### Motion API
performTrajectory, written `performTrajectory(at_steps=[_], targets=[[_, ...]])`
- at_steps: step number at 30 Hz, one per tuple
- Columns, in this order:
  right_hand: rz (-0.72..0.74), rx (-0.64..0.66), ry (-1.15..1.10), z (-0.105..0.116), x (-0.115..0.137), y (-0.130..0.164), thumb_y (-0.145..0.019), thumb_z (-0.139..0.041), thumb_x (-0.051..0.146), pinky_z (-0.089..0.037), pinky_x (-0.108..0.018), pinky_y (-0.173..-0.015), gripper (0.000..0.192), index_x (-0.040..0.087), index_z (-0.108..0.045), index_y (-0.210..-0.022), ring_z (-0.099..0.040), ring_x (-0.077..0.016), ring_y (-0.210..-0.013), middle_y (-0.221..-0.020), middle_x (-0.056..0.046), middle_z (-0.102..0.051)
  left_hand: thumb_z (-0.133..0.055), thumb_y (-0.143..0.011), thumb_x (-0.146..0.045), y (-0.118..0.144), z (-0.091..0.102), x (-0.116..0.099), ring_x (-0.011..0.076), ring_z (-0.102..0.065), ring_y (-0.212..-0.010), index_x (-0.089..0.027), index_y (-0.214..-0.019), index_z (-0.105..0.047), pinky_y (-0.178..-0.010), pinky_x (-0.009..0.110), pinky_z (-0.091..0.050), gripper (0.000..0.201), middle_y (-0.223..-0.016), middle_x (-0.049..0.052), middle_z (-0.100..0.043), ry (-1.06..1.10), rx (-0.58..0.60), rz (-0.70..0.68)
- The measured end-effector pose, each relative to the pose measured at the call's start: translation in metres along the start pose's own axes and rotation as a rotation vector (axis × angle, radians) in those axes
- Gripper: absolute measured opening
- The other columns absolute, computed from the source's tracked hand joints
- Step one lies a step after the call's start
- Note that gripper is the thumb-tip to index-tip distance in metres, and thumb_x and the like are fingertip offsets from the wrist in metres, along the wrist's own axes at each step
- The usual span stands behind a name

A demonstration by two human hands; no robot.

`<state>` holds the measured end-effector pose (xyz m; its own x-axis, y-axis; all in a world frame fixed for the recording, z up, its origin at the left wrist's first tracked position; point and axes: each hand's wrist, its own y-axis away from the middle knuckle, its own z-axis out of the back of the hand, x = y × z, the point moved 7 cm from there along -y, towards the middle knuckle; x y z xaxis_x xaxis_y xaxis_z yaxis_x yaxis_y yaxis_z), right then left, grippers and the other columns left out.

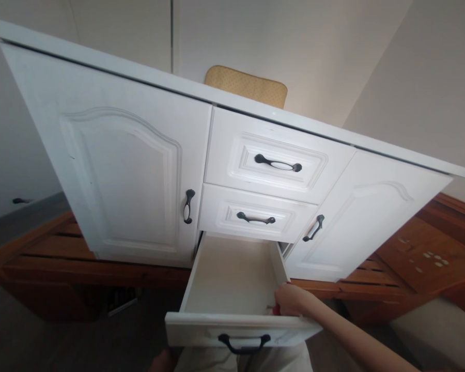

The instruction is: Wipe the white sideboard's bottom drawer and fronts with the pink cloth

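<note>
One hand (290, 299) — the right — reaches into the open bottom drawer (232, 323), grip clamped on something red.

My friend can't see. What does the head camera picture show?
A right hand reaches into the open bottom drawer of a white wooden cabinet, touching something small and red. Two closed drawers with black handles sit above.

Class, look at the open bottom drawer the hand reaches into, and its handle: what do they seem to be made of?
Drawer: probably painted or laminated wood board; smooth glossy white front, matte cream inside. Handle: likely dark metal, thin curved black bar, though it might be plastic.
</note>
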<state>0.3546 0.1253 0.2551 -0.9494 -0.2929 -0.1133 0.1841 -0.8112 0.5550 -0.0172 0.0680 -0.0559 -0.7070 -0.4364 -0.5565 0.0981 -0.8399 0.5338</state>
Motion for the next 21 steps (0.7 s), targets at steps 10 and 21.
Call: performTrajectory(at_steps=[10,21], targets=[[-0.036,-0.665,-1.477,-0.010,-0.112,0.093,-0.062,-0.072,0.027,-0.052,-0.033,-0.074,0.022,0.016,-0.075,-0.082,-0.066,-0.0222,-0.077,-0.083,-0.006,-0.076,-0.058,-0.084,-0.024,0.011,0.004,-0.012,0.0299,-0.075,-0.107,-0.021,-0.090,-0.076,-0.081,0.031,-0.055,0.020,-0.103,0.013,-0.082,-0.019,0.035,-0.012],[-0.337,-1.173,-2.295,-0.254,-0.112,0.039,-0.045,-0.073,0.026,-0.055,-0.037,-0.048,0.034,0.024,-0.040,-0.042,-0.034,-0.0099,-0.033,-0.038,0.008,-0.036,-0.045,-0.096,-0.022,-0.004,-0.011,0.006,0.0298,-0.072,-0.116,-0.014,-0.108,-0.072,-0.083,0.031,-0.053,0.031,-0.120,0.019,-0.077,-0.072,0.083,0.047]])
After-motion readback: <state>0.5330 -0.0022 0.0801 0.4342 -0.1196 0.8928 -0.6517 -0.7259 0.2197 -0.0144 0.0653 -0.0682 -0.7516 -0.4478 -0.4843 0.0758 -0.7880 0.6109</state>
